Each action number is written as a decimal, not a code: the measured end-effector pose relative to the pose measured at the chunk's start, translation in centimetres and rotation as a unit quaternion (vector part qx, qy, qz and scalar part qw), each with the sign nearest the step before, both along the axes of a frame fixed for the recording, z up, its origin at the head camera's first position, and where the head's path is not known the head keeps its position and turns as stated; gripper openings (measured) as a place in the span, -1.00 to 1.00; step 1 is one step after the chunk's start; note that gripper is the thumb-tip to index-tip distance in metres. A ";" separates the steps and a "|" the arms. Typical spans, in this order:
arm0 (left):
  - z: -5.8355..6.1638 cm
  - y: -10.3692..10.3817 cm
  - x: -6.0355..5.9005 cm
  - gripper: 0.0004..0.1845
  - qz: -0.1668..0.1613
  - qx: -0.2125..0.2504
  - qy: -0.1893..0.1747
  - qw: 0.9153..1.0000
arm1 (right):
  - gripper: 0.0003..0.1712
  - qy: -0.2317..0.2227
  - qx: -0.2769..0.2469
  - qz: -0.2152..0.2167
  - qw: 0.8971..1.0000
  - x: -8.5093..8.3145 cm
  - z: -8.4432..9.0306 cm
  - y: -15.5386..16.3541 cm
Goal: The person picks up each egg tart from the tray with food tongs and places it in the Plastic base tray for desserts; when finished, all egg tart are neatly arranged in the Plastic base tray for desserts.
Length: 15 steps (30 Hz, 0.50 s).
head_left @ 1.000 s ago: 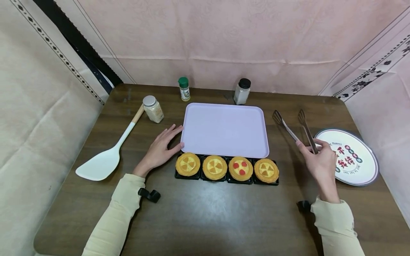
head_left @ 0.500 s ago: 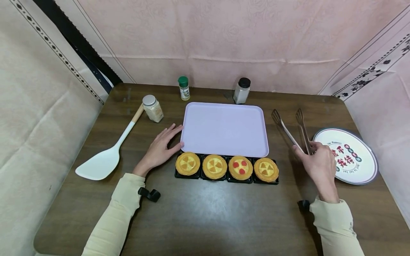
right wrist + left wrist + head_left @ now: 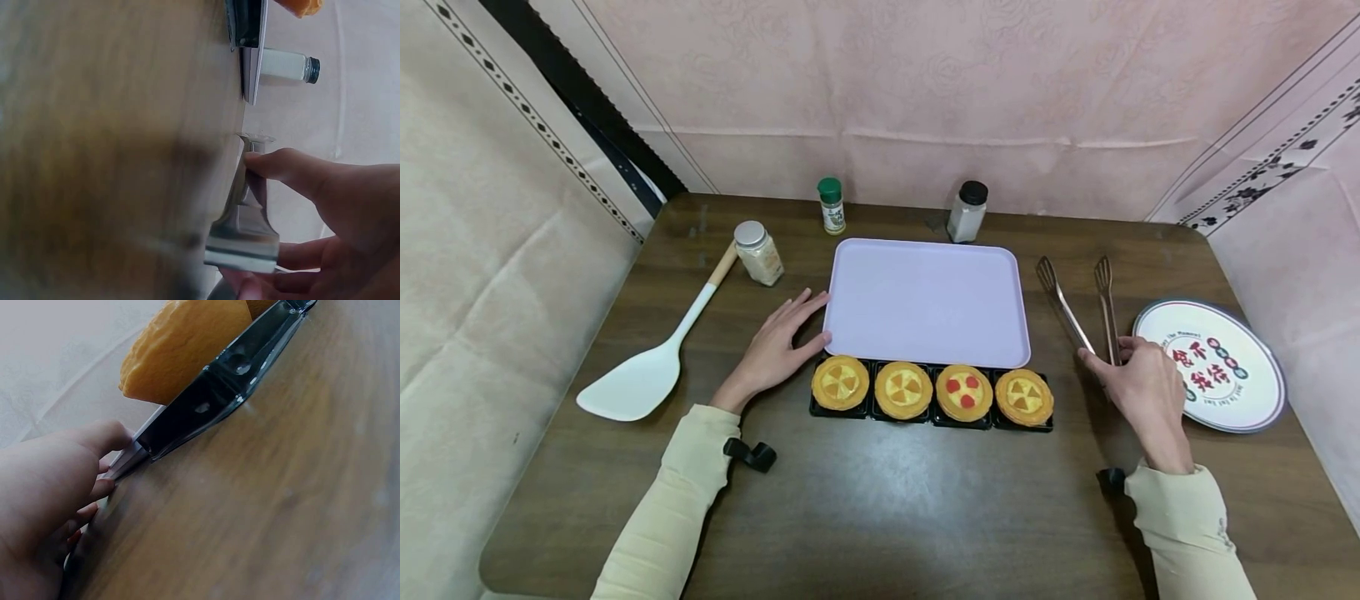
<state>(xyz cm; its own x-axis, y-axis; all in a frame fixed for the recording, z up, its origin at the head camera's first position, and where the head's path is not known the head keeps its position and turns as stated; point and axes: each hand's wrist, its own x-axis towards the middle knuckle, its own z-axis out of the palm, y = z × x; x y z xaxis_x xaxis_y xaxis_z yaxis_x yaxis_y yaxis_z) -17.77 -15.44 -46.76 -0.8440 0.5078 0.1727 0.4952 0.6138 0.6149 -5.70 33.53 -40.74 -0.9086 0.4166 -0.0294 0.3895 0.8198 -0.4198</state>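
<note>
The right hand (image 3: 1146, 392) holds metal tongs (image 3: 1107, 312) just left of the round plate (image 3: 1157, 317). Their two slotted tips point away from the person and stand apart. In the right wrist view, thumb and fingers grip the tongs' arms from both sides near the bent end (image 3: 242, 247). The left hand (image 3: 771, 350) has its fingers spread, with thumb and fingertips at the left edge of the pale lilac tray (image 3: 928, 304). Along the tray's near side, a black plastic holder (image 3: 870, 412) carries several round yellow pastries (image 3: 902, 392); one has red spots on top.
A white spatula (image 3: 636, 383) with a wooden handle lies at the left, its handle end at a grey-lidded jar (image 3: 760, 257). Behind the tray stand a green-capped bottle (image 3: 832, 212) and a black-capped shaker (image 3: 966, 217). Cloth walls (image 3: 925, 100) enclose the table.
The right hand has shifted slightly left and toward the person with the tongs, which now look lower and nearer the tabletop. The left hand and tray have stayed put.
</note>
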 end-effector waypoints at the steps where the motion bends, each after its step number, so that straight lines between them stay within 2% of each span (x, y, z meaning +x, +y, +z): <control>1: 0.0 0.0 0.0 -0.33 0.001 -0.001 0.000 1.000 | -0.08 -0.001 0.002 0.001 1.000 0.0 0.0 0.0; 15: 0.0 -0.2 0.3 -0.34 0.005 -0.002 0.000 1.000 | -0.08 -0.010 0.017 0.002 1.000 0.0 -0.3 -0.4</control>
<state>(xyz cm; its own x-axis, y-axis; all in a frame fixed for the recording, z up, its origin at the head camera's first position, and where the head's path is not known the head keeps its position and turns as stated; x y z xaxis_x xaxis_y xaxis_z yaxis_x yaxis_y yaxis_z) -17.45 -15.65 -46.76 -0.8492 0.5001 0.1698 0.4886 0.6218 0.6121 -5.73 33.17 -41.05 -0.9093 0.4148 -0.0343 0.3953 0.8348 -0.3833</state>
